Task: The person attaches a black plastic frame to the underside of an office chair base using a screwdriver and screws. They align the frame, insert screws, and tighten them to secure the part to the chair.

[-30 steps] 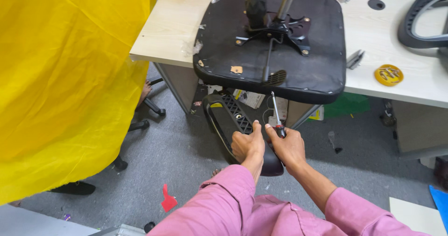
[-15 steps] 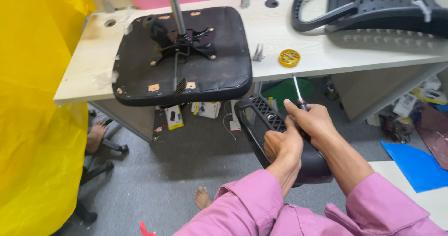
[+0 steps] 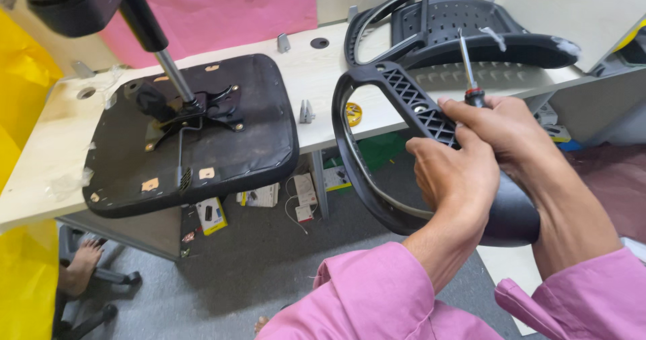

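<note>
**Holding a chair armrest and a screwdriver above the floor**

Gripping a black plastic armrest (image 3: 397, 145) from the near side, the left hand (image 3: 454, 172) closes around its latticed bar. The right hand (image 3: 505, 128) clasps a screwdriver (image 3: 469, 71), tip up, against the same bar. An upturned chair seat (image 3: 195, 138) lies on the table (image 3: 40, 172) well to the left.

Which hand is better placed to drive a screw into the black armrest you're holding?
Right, probably. The right hand already grips the screwdriver, its shaft pointing up beside the armrest. The left hand is wrapped around the armrest, steadying it.
</note>
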